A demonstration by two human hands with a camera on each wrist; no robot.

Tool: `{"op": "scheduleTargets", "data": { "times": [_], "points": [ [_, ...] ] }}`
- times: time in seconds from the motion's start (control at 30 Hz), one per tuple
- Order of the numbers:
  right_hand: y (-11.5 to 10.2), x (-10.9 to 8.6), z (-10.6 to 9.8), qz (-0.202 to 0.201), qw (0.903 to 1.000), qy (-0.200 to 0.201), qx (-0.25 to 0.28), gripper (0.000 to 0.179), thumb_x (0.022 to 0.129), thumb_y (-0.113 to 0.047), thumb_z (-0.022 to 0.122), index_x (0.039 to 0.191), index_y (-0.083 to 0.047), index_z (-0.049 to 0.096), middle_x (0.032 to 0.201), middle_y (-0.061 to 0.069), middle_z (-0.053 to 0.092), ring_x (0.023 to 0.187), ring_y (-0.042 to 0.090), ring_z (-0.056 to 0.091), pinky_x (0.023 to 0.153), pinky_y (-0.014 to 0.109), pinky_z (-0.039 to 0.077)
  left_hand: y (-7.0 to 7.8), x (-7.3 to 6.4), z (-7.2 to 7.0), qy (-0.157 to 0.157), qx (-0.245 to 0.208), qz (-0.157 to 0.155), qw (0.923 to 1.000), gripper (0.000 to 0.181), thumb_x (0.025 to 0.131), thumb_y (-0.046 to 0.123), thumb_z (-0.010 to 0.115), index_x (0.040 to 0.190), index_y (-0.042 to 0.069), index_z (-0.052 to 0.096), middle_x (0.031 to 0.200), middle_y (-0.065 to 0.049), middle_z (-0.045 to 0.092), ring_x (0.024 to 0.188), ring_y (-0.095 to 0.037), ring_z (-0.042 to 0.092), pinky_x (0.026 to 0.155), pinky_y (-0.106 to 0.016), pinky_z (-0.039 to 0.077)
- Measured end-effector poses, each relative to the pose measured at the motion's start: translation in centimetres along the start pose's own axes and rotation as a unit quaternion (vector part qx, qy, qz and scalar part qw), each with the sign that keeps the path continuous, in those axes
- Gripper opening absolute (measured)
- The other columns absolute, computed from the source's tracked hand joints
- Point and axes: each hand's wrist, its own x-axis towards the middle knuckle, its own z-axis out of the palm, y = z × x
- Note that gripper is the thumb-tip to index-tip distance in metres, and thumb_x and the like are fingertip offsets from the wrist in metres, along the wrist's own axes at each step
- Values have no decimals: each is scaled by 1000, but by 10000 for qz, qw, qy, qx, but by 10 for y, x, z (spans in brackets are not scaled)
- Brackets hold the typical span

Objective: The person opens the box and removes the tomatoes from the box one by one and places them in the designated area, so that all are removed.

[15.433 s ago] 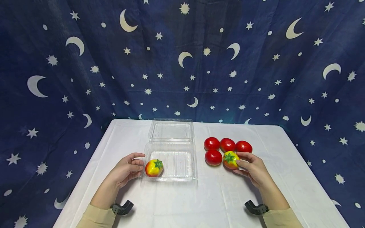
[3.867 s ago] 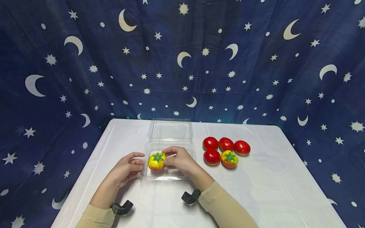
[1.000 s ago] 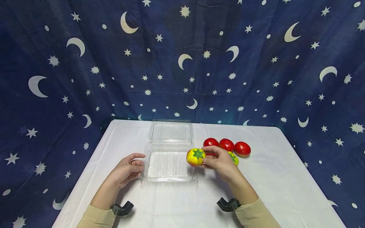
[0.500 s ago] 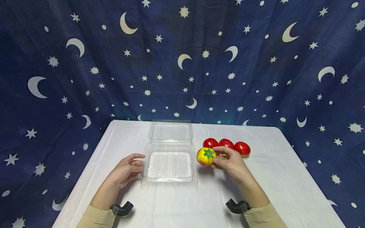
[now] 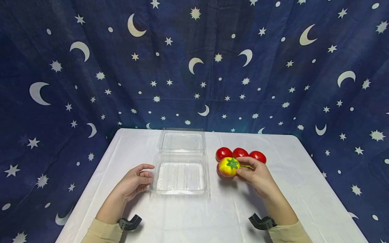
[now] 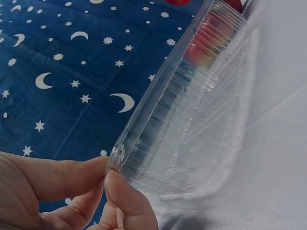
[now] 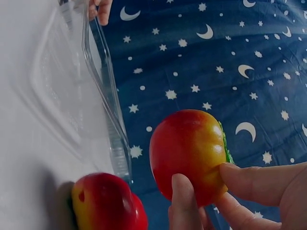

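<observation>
My right hand (image 5: 258,177) pinches a yellow-red tomato (image 5: 228,167) with a green star-shaped leaf top, its thumb and fingers on the tomato's right side. This tomato is held above the table, in front of a red one (image 5: 217,168) that it mostly hides. In the right wrist view the held tomato (image 7: 184,148) shows a red underside. My left hand (image 5: 135,180) is at the left edge of a clear plastic clamshell box (image 5: 182,175), which lies open with no tomato in it. Seen from the left wrist, thumb and finger pinch the box's rim (image 6: 144,115).
Several red tomatoes (image 5: 224,153) stand in a row behind the held one. Another yellow-green tomato (image 5: 247,166) is mostly hidden by my right hand. The box lid (image 5: 182,141) lies back toward the far table edge. A dark blue star-patterned curtain (image 5: 170,67) hangs behind the white table (image 5: 194,216).
My right hand has carried the tomato out of the box and rightward, to the other tomatoes. The left hand stays at the box's edge.
</observation>
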Motion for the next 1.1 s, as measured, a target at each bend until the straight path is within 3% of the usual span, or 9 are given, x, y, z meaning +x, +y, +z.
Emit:
{"op": "scheduleTargets", "data": {
  "times": [0.4,0.77,1.1],
  "points": [
    [6,-6,-21,66,9998,162,-77,53,100,-6,73,148,4,55,141,25,56,97,15,78,85,35,67,0,1,-1,-35,-29,-23,10000,62,93,-6,66,150,-4,42,93,4,65,72,-6,61,66,-21,56],
    [11,-13,-47,-49,9991,409,-77,55,98,-6,75,148,6,54,123,0,61,98,11,74,85,32,67,0,2,-1,-30,-4,-25,10000,61,93,-7,64,150,-4,43,94,4,65,72,-6,60,65,-20,56],
    [19,-17,-70,-165,9976,657,-112,53,98,-10,78,145,3,58,120,-6,62,100,8,72,85,33,67,1,2,0,-5,36,-28,10000,63,93,-7,64,152,-6,41,94,3,64,74,-7,60,66,-21,57]
  ]
}}
